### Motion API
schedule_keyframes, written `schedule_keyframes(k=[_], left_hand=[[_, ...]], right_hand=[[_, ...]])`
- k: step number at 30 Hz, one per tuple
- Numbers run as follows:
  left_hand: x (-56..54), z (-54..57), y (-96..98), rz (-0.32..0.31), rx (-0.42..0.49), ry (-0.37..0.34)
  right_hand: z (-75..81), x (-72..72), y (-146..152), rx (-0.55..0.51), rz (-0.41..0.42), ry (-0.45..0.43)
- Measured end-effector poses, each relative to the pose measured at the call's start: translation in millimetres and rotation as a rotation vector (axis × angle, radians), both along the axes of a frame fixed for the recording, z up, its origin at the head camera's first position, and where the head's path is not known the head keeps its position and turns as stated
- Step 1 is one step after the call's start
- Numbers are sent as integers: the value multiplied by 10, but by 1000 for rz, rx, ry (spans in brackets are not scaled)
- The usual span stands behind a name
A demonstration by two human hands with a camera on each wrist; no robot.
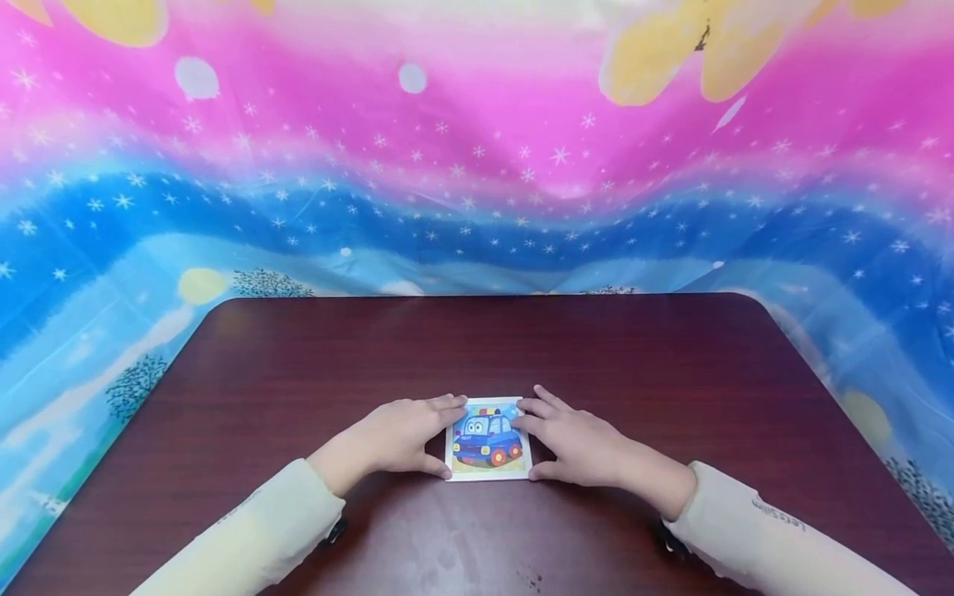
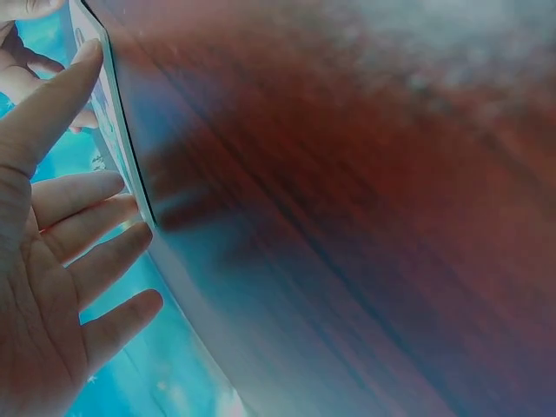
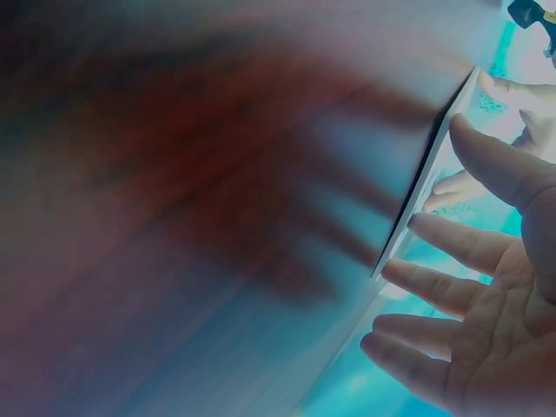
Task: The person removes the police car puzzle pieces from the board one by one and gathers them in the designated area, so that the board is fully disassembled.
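A small square picture board (image 1: 488,439) with a white border and a blue cartoon police car on it lies at the table's middle. My left hand (image 1: 413,434) touches its left side, thumb by the near corner and fingers at the far corner. On the opposite side, my right hand (image 1: 574,443) touches the board's edge with thumb and fingertips spread. Both wrist views show straight fingers, left (image 2: 104,261) and right (image 3: 434,287), against the board's thin edge (image 3: 426,174). Whether the board is slightly raised I cannot tell.
The dark reddish-brown table (image 1: 335,348) has rounded far corners and a glossy surface. Behind it and along its sides hangs a pink and blue patterned cloth (image 1: 477,165). Pale sleeves (image 1: 253,530) cover both forearms.
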State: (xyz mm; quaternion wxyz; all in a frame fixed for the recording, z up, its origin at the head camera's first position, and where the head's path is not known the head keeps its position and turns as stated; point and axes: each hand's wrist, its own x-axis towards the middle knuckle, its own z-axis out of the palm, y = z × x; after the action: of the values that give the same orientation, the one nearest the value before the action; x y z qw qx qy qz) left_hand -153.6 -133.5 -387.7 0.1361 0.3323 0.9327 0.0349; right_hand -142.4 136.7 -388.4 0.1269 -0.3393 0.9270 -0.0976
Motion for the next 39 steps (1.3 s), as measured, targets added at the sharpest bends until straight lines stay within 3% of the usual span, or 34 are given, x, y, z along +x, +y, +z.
schedule_keyframes(k=[5,11,18,27,39], left_hand=[[14,-16,-32,-19,25,2],[56,-7,-69,-20,57,-3],[142,-30,-136,-13,51,78],[165,-75,-146,13,17,150],[162,-93,-146,29,5,130]], right_hand=[[29,-8,35,-14,16,-15],[54,-70,116,-112,28,-80],[91,-207,106,-175,-28,-80],[84,-384,-112,-185,-22,-109],[77,-518,-421,-177,21,-156]])
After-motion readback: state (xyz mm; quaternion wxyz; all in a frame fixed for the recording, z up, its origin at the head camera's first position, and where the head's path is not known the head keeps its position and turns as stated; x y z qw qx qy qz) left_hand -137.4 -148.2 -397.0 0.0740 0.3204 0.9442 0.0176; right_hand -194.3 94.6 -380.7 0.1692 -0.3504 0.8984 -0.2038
